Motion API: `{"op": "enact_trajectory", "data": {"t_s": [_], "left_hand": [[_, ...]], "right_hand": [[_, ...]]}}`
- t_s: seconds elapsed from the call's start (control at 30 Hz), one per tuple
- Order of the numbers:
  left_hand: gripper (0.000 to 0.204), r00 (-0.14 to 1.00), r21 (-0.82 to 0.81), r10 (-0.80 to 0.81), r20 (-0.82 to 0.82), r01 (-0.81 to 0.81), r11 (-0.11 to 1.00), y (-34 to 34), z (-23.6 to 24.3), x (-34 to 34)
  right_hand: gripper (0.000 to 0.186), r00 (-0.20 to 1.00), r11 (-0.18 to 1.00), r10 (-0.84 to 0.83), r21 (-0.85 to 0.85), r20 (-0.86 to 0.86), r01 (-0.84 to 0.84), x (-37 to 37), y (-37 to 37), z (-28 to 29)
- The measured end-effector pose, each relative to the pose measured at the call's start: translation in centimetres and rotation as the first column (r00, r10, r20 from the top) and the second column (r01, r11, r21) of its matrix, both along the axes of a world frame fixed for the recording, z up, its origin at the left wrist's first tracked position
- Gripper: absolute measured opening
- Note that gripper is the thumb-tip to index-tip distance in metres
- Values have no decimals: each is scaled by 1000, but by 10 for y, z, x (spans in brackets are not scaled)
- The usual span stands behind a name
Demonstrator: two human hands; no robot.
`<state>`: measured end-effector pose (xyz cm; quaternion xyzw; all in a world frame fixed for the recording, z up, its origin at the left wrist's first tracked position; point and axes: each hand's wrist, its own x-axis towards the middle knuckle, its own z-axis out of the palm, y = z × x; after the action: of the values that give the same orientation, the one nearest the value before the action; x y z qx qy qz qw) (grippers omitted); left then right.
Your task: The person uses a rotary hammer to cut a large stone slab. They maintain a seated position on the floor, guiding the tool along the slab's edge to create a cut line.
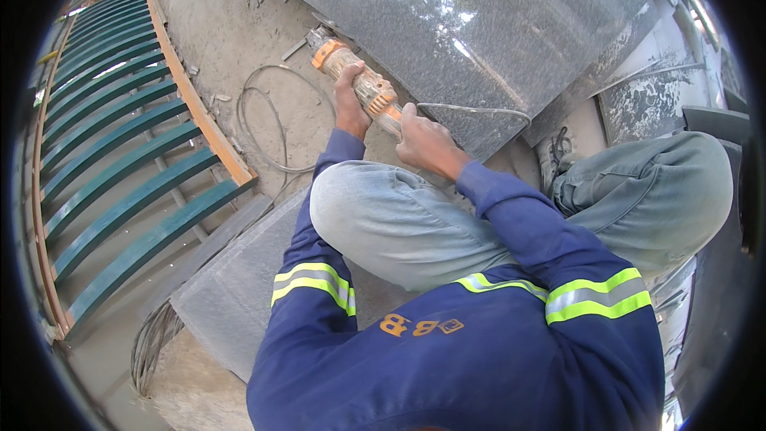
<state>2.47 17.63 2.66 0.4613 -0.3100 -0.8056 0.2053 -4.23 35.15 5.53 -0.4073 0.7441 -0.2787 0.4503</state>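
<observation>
A dusty orange and grey power tool (362,84) lies diagonally in front of me, its head by the near edge of a large polished dark stone slab (527,24). My left hand (351,100) grips the tool's body from the left, behind its orange front collar. My right hand (423,136) holds the rear end of the tool, fingers wrapped round it. A grey cable (471,108) runs from the tool to the right and bends down over the slab. Loops of cord (263,156) lie on the dusty ground left of my hands.
A curved barred frame of green slats with orange edge rails (120,199) runs along the left. I sit cross-legged on a grey stone slab (215,287). Bundled cables (152,351) lie at lower left. More stone pieces (646,100) are stacked at right. Small offcuts (295,48) lie on the ground.
</observation>
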Motion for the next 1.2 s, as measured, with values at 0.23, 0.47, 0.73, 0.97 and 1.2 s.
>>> {"op": "enact_trajectory", "data": {"t_s": [0.23, 0.47, 0.73, 0.97, 1.2], "left_hand": [[39, 1000, 5, -8, 19, 8, 1000, 15, 8, 2], [39, 999, 68, -19, -35, 21, 997, 1, -10, 8], [40, 1000, -18, -1, -1, 1, 1000, -18, -17, -1], [40, 999, 12, -17, -45, 18, 1000, -24, -21, 0], [38, 1000, 7, 1, -1, -1, 1000, 6, 1, -2]], "right_hand": [[34, 1000, 1000, -13, -16, 2, 13, 4, 17, 10], [33, 999, 996, -32, -80, -21, 30, 5, 14, 2], [31, 999, 999, 5, -44, -53, -7, -3, -11, -6], [33, 999, 1000, -16, -4, -39, 16, -3, -18, -5], [34, 1000, 999, -13, -32, -27, 12, 1, 6, -3]]}}
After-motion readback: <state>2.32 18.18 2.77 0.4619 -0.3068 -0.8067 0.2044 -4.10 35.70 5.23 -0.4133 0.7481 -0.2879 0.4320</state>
